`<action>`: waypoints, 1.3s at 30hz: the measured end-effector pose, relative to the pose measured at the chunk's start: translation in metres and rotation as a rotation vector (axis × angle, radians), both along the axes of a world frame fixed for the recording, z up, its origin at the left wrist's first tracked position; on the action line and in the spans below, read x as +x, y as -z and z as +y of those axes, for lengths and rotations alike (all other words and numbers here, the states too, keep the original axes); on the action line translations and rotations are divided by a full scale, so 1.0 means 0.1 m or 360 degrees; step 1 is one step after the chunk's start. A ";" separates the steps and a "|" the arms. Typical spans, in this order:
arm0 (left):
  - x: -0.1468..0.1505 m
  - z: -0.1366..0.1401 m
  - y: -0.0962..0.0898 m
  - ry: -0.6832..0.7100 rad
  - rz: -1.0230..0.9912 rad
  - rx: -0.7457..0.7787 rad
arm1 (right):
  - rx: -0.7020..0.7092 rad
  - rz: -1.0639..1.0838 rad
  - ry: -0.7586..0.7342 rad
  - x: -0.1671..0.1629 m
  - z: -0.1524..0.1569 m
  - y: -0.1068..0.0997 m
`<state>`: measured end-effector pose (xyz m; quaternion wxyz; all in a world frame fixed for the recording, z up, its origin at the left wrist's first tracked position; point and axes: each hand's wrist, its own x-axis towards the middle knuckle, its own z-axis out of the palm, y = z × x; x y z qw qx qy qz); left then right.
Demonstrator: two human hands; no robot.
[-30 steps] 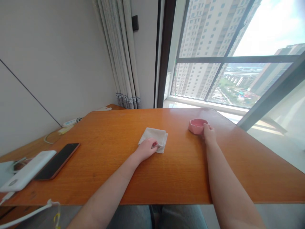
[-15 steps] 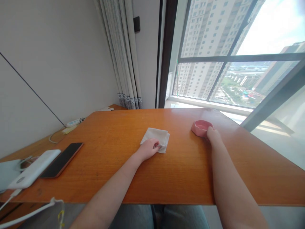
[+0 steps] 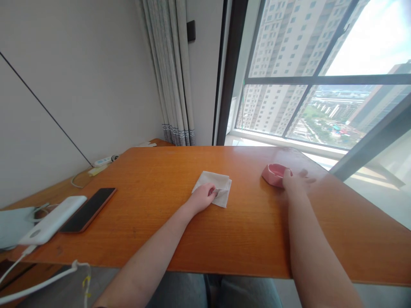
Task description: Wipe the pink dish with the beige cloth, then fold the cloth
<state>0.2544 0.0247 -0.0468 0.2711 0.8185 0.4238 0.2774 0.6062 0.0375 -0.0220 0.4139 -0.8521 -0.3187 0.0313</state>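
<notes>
A folded pale cloth [image 3: 221, 182] lies on the middle of the wooden table. My left hand [image 3: 203, 196] rests on its near left part, thumb and fingers closed on a fold. A shallow pink bowl [image 3: 272, 176] with angular sides stands upright toward the far right. Beside its right edge is my right hand [image 3: 296, 179], fingers spread apart and somewhat blurred. The thumb side is at the rim; whether it still touches the bowl I cannot tell.
On the left of the table [image 3: 154, 171] lie a dark phone [image 3: 90, 209] and a white power bank [image 3: 53, 219] with a cable plugged in. A power strip [image 3: 104, 161] sits by the wall. Beyond the far right edge is a large window [image 3: 276, 102].
The fingers of my right hand have loosened from the bowl and spread to the right. My left hand stays on the cloth. The whole view has shifted slightly.
</notes>
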 end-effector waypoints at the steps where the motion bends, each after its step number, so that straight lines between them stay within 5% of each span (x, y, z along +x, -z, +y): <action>1: 0.00 0.01 0.00 -0.0019 -0.0021 -0.0018 | 0.0125 -0.0139 0.0049 -0.14 -0.02 -0.08; 3: 0.01 0.02 0.01 -0.0074 -0.0089 -0.0047 | 0.0395 -0.0380 -0.0154 -0.52 -0.05 -0.22; 5: 0.02 0.05 0.02 -0.0164 -0.0207 -0.0082 | 0.0460 -0.0439 -0.0685 -0.99 -0.07 -0.27; 7: 0.02 0.08 0.03 -0.0245 -0.0381 -0.0174 | 0.0329 -0.0441 -0.1285 -1.43 -0.10 -0.21; 10: 0.00 0.14 0.06 -0.0367 -0.0684 -0.0328 | 0.0069 -0.0339 -0.1665 -1.84 -0.13 -0.02; 13: -0.02 0.20 0.10 -0.0482 -0.0935 -0.0406 | -0.0014 -0.0146 -0.1696 -1.91 -0.13 0.15; 20: 0.00 0.18 0.07 -0.0549 -0.1267 -0.0632 | 0.0393 -0.0214 -0.1698 -1.83 -0.10 0.12; 27: -0.07 0.24 -0.05 -0.0704 -0.1795 -0.0753 | 0.0269 -0.0426 -0.1910 -1.92 -0.18 0.09; 30: -0.19 0.34 -0.03 -0.0855 -0.1906 -0.0612 | 0.0038 -0.0336 -0.1982 -1.92 -0.16 0.14; 36: -0.55 0.45 -0.08 -0.1712 -0.1878 -0.0144 | -0.0330 -0.0560 -0.1787 -1.84 -0.12 0.13; 39: -0.60 0.41 -0.16 -0.1690 -0.1611 0.0334 | -0.0424 -0.0687 -0.1705 -1.80 -0.10 0.17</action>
